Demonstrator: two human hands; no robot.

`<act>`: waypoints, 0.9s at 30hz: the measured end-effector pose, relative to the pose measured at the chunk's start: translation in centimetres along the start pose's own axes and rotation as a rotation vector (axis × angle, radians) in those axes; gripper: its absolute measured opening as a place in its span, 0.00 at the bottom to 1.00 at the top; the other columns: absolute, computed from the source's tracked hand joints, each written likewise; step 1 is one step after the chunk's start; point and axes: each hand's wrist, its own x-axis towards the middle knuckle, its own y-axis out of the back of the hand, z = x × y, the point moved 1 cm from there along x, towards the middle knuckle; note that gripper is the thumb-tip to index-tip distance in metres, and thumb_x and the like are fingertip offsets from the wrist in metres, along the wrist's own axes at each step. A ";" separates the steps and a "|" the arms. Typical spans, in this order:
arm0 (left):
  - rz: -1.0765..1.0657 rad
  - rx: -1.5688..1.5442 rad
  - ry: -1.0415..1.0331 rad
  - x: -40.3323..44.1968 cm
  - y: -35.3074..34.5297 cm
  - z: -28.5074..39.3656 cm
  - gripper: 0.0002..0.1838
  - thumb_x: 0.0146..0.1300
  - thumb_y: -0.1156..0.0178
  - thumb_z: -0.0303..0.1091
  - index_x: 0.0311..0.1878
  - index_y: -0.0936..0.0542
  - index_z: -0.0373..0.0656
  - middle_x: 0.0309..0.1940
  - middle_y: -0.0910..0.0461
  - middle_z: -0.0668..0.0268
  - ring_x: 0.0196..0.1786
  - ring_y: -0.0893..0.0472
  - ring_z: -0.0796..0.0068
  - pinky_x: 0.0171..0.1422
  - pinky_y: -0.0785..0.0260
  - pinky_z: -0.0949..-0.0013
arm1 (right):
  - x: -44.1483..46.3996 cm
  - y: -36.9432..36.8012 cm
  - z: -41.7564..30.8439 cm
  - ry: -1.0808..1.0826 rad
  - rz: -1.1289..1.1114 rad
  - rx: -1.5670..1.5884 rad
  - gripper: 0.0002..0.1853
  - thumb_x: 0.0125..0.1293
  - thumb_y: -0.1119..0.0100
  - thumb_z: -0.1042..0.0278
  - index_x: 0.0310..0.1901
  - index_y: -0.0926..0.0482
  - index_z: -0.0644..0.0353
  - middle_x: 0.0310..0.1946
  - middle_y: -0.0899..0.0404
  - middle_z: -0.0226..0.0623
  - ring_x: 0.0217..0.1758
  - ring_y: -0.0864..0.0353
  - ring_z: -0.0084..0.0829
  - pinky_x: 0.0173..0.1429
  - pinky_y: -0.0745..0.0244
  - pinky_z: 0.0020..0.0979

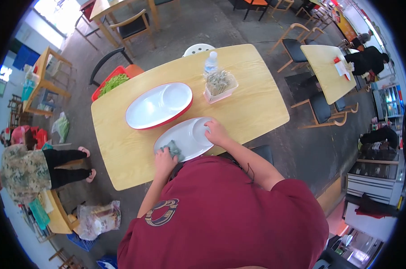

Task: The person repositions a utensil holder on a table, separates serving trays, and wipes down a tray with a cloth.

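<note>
A white oval plate with a round divided section lies at the near edge of the wooden table, close to my body. At its left end, my left hand has its fingers curled on a crumpled grey-green cloth against the plate. My right hand grips the plate's right end, with fingertips over the rim of the round section. Just beyond sit more white oval plates with red outer sides, apparently stacked.
The table also bears a clear basket of small greyish items and a water bottle. Leafy greens fill a red basket on a chair behind. One person stands at left; another is at a table on the right.
</note>
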 end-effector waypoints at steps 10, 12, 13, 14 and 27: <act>0.024 -0.539 0.035 1.1 -0.8 -0.1 0.34 0.63 0.30 0.40 0.69 0.27 0.33 0.54 0.18 0.40 0.51 0.15 0.46 0.58 0.22 0.50 | 0.8 -3.8 -8.5 0.472 -0.335 0.028 0.25 0.60 0.27 0.57 0.59 0.16 0.50 0.50 0.21 0.47 0.56 0.20 0.49 0.60 0.23 0.48; 0.122 -0.525 0.036 0.5 -0.6 -0.7 0.33 0.63 0.31 0.37 0.69 0.27 0.32 0.52 0.17 0.42 0.48 0.14 0.48 0.56 0.22 0.52 | 1.0 -5.0 -8.4 0.532 -0.384 -0.048 0.25 0.58 0.26 0.56 0.58 0.17 0.49 0.49 0.22 0.47 0.55 0.21 0.48 0.59 0.23 0.48; 0.176 -0.472 0.043 0.1 0.0 -1.0 0.32 0.63 0.31 0.35 0.68 0.27 0.33 0.51 0.17 0.42 0.48 0.14 0.48 0.56 0.22 0.52 | 1.2 -5.5 -8.4 0.564 -0.409 -0.086 0.25 0.57 0.25 0.56 0.58 0.17 0.48 0.49 0.22 0.46 0.55 0.21 0.48 0.59 0.24 0.49; 0.229 -0.418 0.052 -0.3 0.5 -1.3 0.31 0.63 0.32 0.33 0.68 0.27 0.33 0.50 0.17 0.43 0.48 0.15 0.48 0.56 0.22 0.51 | 1.4 -5.8 -8.3 0.572 -0.410 -0.111 0.25 0.56 0.25 0.56 0.56 0.18 0.49 0.48 0.23 0.46 0.55 0.21 0.47 0.59 0.24 0.49; 0.357 -0.438 0.224 -1.8 -1.3 -5.7 0.15 0.64 0.35 0.26 0.54 0.17 0.35 0.40 0.16 0.51 0.44 0.15 0.53 0.52 0.23 0.53 | 5.3 -7.7 -8.4 0.337 -0.200 -0.145 0.25 0.60 0.35 0.65 0.61 0.24 0.49 0.33 0.19 0.43 0.34 0.15 0.51 0.37 0.19 0.50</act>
